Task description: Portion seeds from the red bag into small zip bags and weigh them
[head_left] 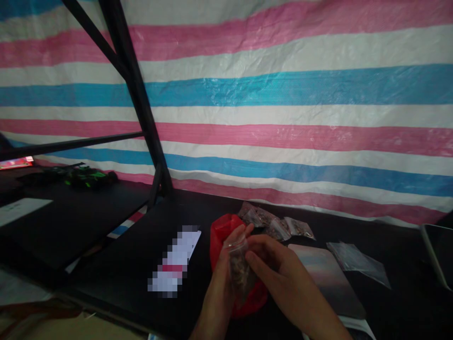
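Observation:
A small clear zip bag (239, 271) with brownish bits inside is held between my two hands, above a red bag (220, 231) on the black table. My left hand (221, 278) grips the zip bag from its left side. At the bag's upper right edge, the thumb and fingers of my right hand (272, 264) pinch it. Several similar filled zip bags (278, 229) lie in a pile just beyond the red bag. What the red bag holds is hidden behind my hands.
To the right lie a silvery flat plate (325, 278) and flat clear plastic bags (359, 262). A blurred-out phone-like item (177, 264) rests at left. Black metal posts (136, 94) rise there; a green-and-black toy car (88, 177) sits on the farther table. Striped sheeting (283, 94) hangs behind.

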Demonstrator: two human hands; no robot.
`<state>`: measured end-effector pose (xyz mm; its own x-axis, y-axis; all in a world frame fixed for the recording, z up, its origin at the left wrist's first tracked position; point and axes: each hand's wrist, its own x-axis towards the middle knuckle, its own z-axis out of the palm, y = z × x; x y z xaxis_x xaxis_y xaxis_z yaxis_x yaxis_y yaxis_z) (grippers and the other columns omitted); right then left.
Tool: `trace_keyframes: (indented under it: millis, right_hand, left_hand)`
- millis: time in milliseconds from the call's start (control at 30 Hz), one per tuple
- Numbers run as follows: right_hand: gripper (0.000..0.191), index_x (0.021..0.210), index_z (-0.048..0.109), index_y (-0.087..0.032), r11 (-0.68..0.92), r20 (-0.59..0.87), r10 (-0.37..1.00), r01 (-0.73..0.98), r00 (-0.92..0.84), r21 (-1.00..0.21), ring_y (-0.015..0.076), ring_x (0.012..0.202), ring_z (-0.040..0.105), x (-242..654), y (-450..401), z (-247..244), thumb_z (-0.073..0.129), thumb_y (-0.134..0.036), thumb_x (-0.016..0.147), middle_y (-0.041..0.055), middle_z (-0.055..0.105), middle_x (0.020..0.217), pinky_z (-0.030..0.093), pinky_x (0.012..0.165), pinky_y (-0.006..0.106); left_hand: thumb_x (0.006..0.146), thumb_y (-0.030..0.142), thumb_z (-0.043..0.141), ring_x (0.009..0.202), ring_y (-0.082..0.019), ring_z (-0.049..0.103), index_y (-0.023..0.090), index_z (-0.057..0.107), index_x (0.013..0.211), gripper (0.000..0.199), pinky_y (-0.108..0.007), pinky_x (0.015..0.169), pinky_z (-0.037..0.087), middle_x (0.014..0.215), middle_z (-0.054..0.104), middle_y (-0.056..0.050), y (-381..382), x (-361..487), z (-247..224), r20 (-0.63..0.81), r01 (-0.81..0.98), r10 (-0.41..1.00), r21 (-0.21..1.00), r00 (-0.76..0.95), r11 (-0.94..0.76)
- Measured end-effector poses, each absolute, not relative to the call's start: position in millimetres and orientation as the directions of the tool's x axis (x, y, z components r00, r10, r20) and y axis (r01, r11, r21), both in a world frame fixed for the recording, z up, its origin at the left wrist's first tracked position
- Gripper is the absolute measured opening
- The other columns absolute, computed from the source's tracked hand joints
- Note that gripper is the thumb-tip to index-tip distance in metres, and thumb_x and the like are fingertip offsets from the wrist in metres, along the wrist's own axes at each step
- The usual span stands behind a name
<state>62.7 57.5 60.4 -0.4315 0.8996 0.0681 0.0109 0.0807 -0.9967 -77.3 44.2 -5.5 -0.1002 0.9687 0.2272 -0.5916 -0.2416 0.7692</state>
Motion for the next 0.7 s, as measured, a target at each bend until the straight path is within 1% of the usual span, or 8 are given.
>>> trace_keyframes:
  millis: [100, 233, 300, 400, 467, 533, 633, 700]
  right_hand:
    - [0.033, 0.117, 0.075, -0.026, 0.074, 0.075, 0.929, -0.017, -0.363, -0.997, 0.0194, 0.084, 0.07, 68.8, 58.8, 58.6, 0.079, -0.045, 0.09, 0.0007, 0.075, 0.092, 0.055, 0.074, 0.029]
    - [0.029, 0.111, 0.076, -0.025, 0.017, 0.047, 0.88, -0.067, -0.472, -0.998, 0.0178, 0.085, 0.07, 79.0, 57.5, 63.6, 0.077, -0.047, 0.093, 0.0007, 0.076, 0.093, 0.056, 0.08, 0.029]
    - [0.028, 0.099, 0.076, -0.023, 0.007, 0.047, 0.88, -0.085, -0.473, -0.996, 0.0181, 0.082, 0.071, 83.0, 57.7, 65.3, 0.077, -0.05, 0.093, 0.0014, 0.076, 0.091, 0.057, 0.077, 0.029]
    - [0.035, 0.094, 0.075, -0.023, 0.122, 0.132, 0.966, -0.061, -0.224, -0.991, 0.0203, 0.083, 0.071, 91.8, 62.3, 65.9, 0.082, -0.056, 0.086, 0.0028, 0.077, 0.089, 0.057, 0.075, 0.029]
    - [0.039, 0.094, 0.075, -0.023, 0.194, 0.194, 0.98, -0.023, -0.043, -0.981, 0.0226, 0.087, 0.073, 101.9, 66.6, 67.6, 0.083, -0.059, 0.082, 0.0049, 0.079, 0.092, 0.058, 0.081, 0.032]
    - [0.042, 0.093, 0.075, -0.022, 0.201, 0.201, 0.979, 0.002, 0.014, -0.98, 0.0241, 0.086, 0.074, 113.1, 69.9, 70.9, 0.084, -0.062, 0.08, 0.0062, 0.079, 0.091, 0.059, 0.079, 0.033]
    - [0.044, 0.092, 0.074, -0.023, 0.164, 0.163, 0.986, 0.018, -0.024, -0.986, 0.0239, 0.079, 0.073, 122.4, 71.8, 73.6, 0.082, -0.064, 0.08, 0.0063, 0.078, 0.085, 0.057, 0.068, 0.031]
    - [0.043, 0.095, 0.073, -0.023, 0.137, 0.136, 0.988, 0.008, -0.073, -0.991, 0.0232, 0.076, 0.073, 119.0, 71.9, 70.1, 0.079, -0.064, 0.082, 0.005, 0.077, 0.084, 0.056, 0.065, 0.03]
  left_hand:
    - [0.084, 0.081, 0.066, 0.136, -0.042, 0.066, 0.023, 0.08, 0.122, 0.07, -0.059, 0.119, 0.048, 0.132, 0.079, -0.013, 59.3, -75.7, -12.0, 0.213, -0.585, 0.976, 0.787, -0.039, -0.195]
    - [0.085, 0.082, 0.064, 0.139, -0.043, 0.062, 0.025, 0.079, 0.128, 0.073, -0.06, 0.117, 0.05, 0.131, 0.079, -0.013, 53.6, -63.0, -15.5, 0.211, -0.485, 0.973, 0.844, -0.09, -0.227]
    - [0.094, 0.077, 0.055, 0.142, -0.039, 0.06, 0.026, 0.071, 0.14, 0.07, -0.058, 0.119, 0.049, 0.141, 0.073, -0.013, 40.3, -53.3, -12.3, 0.225, -0.325, 0.954, 0.903, -0.197, -0.28]
    - [0.107, 0.057, 0.046, 0.145, -0.031, 0.057, 0.026, 0.064, 0.147, 0.053, -0.052, 0.123, 0.043, 0.152, 0.066, -0.01, 20.4, -49.4, 4.2, 0.295, 0.027, 0.885, 0.952, -0.362, -0.306]
    - [0.108, 0.049, 0.048, 0.13, -0.029, 0.066, 0.024, 0.071, 0.131, 0.041, -0.047, 0.113, 0.051, 0.14, 0.071, -0.012, 11.6, -59.4, 21.8, 0.419, 0.277, 0.805, 0.904, -0.42, -0.326]
    - [0.103, 0.05, 0.053, 0.109, -0.03, 0.073, 0.024, 0.073, 0.115, 0.035, -0.044, 0.098, 0.057, 0.121, 0.076, -0.012, 5.3, -77.2, 38.5, 0.471, 0.467, 0.755, 0.849, -0.456, -0.248]
    - [0.095, 0.059, 0.058, 0.097, -0.039, 0.077, 0.028, 0.075, 0.122, 0.045, -0.05, 0.084, 0.057, 0.114, 0.079, -0.014, -3.2, -102.7, 46.9, 0.119, 0.622, 0.895, 0.758, -0.429, 0.197]
    - [0.088, 0.065, 0.063, 0.089, -0.046, 0.078, 0.027, 0.067, 0.143, 0.067, -0.06, 0.082, 0.056, 0.106, 0.081, -0.018, -7.0, -109.4, 38.1, -0.127, 0.638, 0.896, 0.661, -0.425, 0.396]
